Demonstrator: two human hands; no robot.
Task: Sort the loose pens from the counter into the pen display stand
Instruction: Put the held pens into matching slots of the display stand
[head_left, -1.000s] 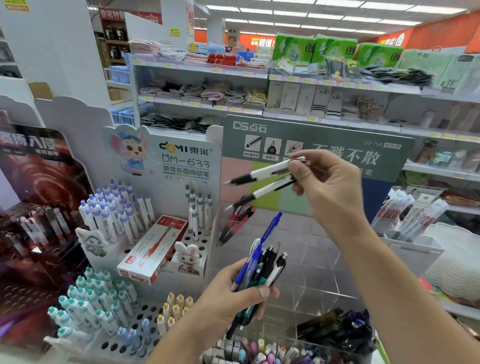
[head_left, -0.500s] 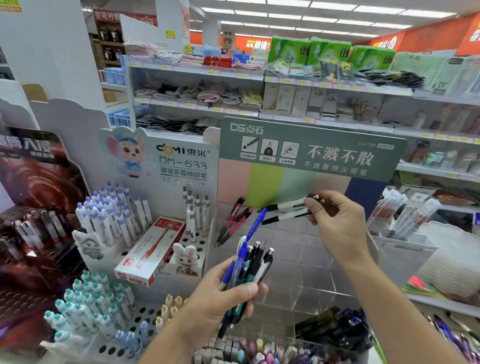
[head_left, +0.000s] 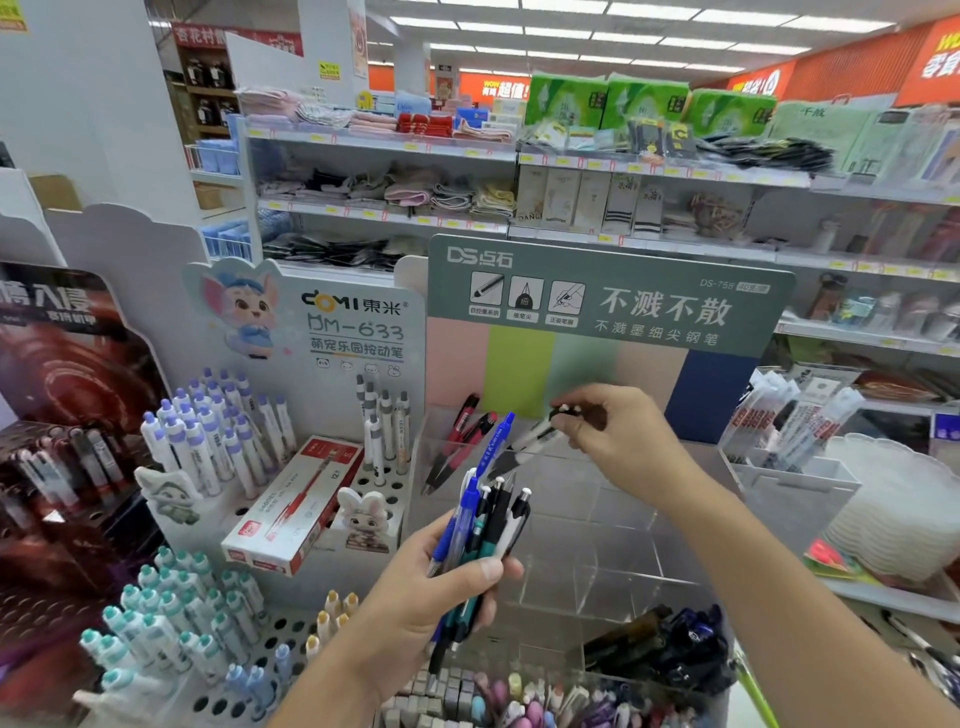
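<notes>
My left hand (head_left: 431, 597) grips a bundle of several pens (head_left: 483, 525), blue, teal, black and white, held upright in front of the clear acrylic display stand (head_left: 597, 519). My right hand (head_left: 618, 441) pinches the top ends of two black-and-white pens (head_left: 530, 441), whose tips point down-left into the stand's back row. Two red pens (head_left: 462, 441) lean in the stand's back-left compartment. Dark pens (head_left: 660, 644) lie in a lower right compartment.
A white DOMI stand (head_left: 363, 483) with purple and teal capped pens and a red pen box (head_left: 296, 514) sits at left. A tray of clear-packed pens (head_left: 800, 426) stands at right. Small colourful items (head_left: 519, 696) fill the bin below. Store shelves run behind.
My right hand has come down from in front of the green sign, lowering the two black-and-white pens toward the stand's back row. My left hand keeps its bundle in place.
</notes>
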